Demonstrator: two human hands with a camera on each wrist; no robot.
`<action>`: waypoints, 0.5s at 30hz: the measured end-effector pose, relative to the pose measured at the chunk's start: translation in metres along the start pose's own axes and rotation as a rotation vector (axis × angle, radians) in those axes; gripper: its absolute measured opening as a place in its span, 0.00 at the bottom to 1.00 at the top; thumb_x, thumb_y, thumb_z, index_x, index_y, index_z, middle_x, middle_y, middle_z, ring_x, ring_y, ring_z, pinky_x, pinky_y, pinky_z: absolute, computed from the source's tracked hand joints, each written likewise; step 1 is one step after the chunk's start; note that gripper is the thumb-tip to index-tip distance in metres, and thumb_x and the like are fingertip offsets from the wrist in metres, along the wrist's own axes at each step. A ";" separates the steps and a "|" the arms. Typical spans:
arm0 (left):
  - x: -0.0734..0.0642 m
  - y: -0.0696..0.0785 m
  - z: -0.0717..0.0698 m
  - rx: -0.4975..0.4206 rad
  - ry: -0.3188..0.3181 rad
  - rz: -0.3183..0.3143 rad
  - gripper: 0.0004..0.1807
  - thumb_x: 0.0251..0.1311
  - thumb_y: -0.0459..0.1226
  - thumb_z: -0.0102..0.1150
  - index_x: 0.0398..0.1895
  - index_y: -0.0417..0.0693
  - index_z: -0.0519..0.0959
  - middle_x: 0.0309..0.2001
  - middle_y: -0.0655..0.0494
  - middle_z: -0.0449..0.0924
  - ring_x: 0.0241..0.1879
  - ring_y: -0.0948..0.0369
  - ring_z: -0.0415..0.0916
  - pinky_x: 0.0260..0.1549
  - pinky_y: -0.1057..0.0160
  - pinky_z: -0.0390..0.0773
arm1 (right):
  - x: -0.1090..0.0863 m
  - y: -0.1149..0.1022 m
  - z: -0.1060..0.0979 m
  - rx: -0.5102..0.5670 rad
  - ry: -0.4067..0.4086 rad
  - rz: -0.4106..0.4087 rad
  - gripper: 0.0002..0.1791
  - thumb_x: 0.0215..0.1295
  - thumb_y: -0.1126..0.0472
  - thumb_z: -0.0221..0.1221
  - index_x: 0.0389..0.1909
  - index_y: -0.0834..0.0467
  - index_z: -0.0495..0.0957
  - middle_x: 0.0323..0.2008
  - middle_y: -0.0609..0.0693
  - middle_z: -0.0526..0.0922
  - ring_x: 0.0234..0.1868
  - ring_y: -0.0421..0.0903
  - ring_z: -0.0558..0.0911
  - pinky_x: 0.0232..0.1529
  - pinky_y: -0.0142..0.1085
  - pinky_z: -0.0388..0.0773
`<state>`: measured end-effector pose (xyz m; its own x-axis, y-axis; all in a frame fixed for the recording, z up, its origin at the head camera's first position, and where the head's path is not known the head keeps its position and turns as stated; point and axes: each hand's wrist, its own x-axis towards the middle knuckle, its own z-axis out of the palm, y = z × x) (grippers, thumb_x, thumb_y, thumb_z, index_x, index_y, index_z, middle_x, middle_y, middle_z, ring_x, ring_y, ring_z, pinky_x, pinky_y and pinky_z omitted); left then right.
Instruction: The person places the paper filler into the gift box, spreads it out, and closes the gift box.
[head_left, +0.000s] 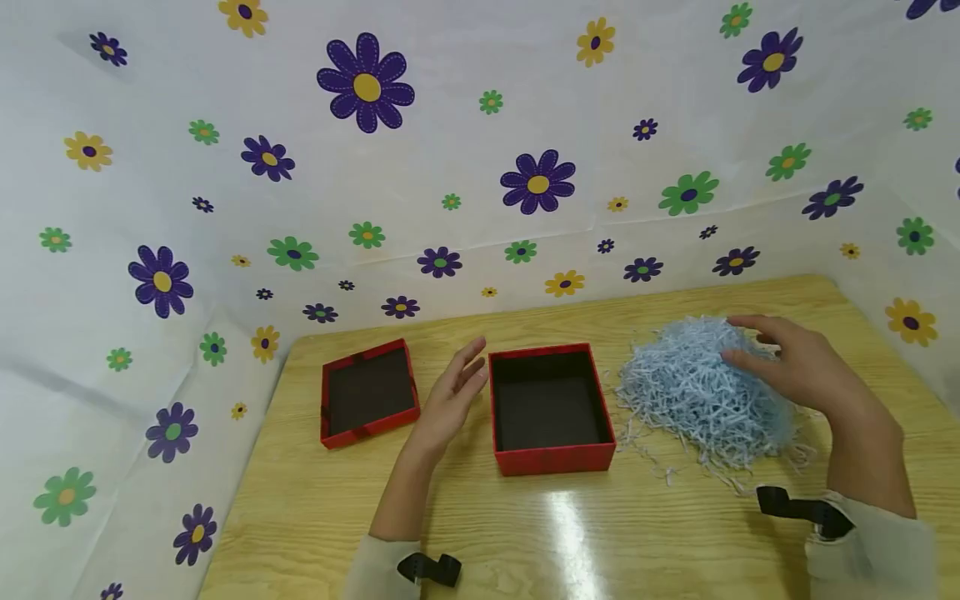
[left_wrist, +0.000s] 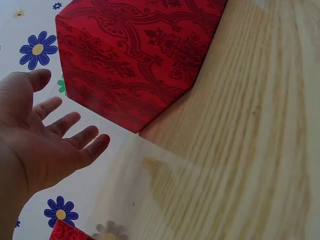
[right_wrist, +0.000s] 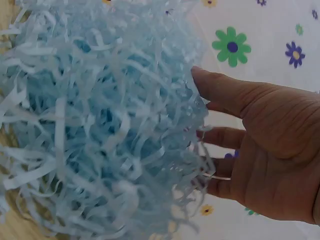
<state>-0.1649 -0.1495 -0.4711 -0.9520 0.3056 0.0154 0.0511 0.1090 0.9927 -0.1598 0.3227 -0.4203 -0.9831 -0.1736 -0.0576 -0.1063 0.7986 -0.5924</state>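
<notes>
A red box (head_left: pixel 553 461) with a dark inside stands upright on the table, its top uncovered. My left hand (head_left: pixel 450 400) is beside the box's left wall, fingers spread and nothing held; in the left wrist view the hand (left_wrist: pixel 55 130) shows its palm near the patterned red side (left_wrist: pixel 135 60). To the right lies a heap of pale blue shredded paper (head_left: pixel 697 400). My right hand (head_left: pixel 802 367) is at the heap's upper right side. In the right wrist view its extended fingertips (right_wrist: pixel 205 80) meet the edge of the paper shreds (right_wrist: pixel 110 120), some fingers partly hidden behind strands.
A shallow red lid (head_left: pixel 370 387) with a dark inside lies left of my left hand. Loose strands (head_left: pixel 667 473) of shredded paper are scattered on the wooden table (head_left: pixel 480 517) between box and heap. White flower-patterned sheets (head_left: pixel 450 150) rise behind the table and at both sides.
</notes>
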 end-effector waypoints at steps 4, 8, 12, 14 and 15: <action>0.001 -0.003 0.000 -0.022 -0.034 0.039 0.31 0.81 0.41 0.55 0.82 0.68 0.62 0.80 0.57 0.61 0.79 0.51 0.59 0.74 0.46 0.66 | 0.004 0.008 0.008 0.034 -0.012 -0.036 0.32 0.81 0.53 0.59 0.76 0.67 0.66 0.68 0.77 0.70 0.62 0.79 0.74 0.56 0.73 0.75; 0.001 -0.005 0.000 -0.005 -0.057 0.042 0.31 0.79 0.37 0.57 0.81 0.64 0.66 0.80 0.58 0.63 0.79 0.48 0.59 0.72 0.47 0.71 | 0.008 0.009 0.015 0.038 -0.008 -0.075 0.22 0.79 0.60 0.60 0.66 0.68 0.75 0.60 0.75 0.79 0.56 0.74 0.80 0.53 0.67 0.80; 0.000 -0.006 0.002 0.004 -0.062 0.016 0.29 0.79 0.37 0.57 0.80 0.58 0.68 0.80 0.60 0.62 0.80 0.45 0.58 0.70 0.47 0.73 | 0.009 0.005 0.018 0.017 0.030 -0.083 0.15 0.76 0.66 0.61 0.58 0.67 0.80 0.53 0.73 0.83 0.53 0.72 0.82 0.51 0.66 0.81; 0.000 -0.007 0.002 -0.001 -0.063 0.016 0.29 0.79 0.37 0.57 0.80 0.57 0.68 0.80 0.60 0.62 0.80 0.45 0.58 0.70 0.47 0.73 | 0.008 0.002 0.016 0.007 0.082 -0.075 0.13 0.75 0.67 0.62 0.56 0.67 0.81 0.51 0.72 0.84 0.51 0.71 0.82 0.47 0.64 0.82; 0.001 -0.007 0.002 -0.001 -0.061 0.016 0.29 0.79 0.38 0.57 0.80 0.58 0.68 0.80 0.60 0.62 0.80 0.45 0.58 0.70 0.47 0.73 | 0.007 -0.001 0.014 0.004 0.117 -0.072 0.13 0.74 0.68 0.62 0.55 0.67 0.81 0.49 0.70 0.85 0.50 0.70 0.83 0.44 0.61 0.84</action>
<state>-0.1651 -0.1477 -0.4781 -0.9308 0.3647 0.0237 0.0655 0.1028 0.9925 -0.1640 0.3129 -0.4317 -0.9837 -0.1613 0.0790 -0.1763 0.7840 -0.5952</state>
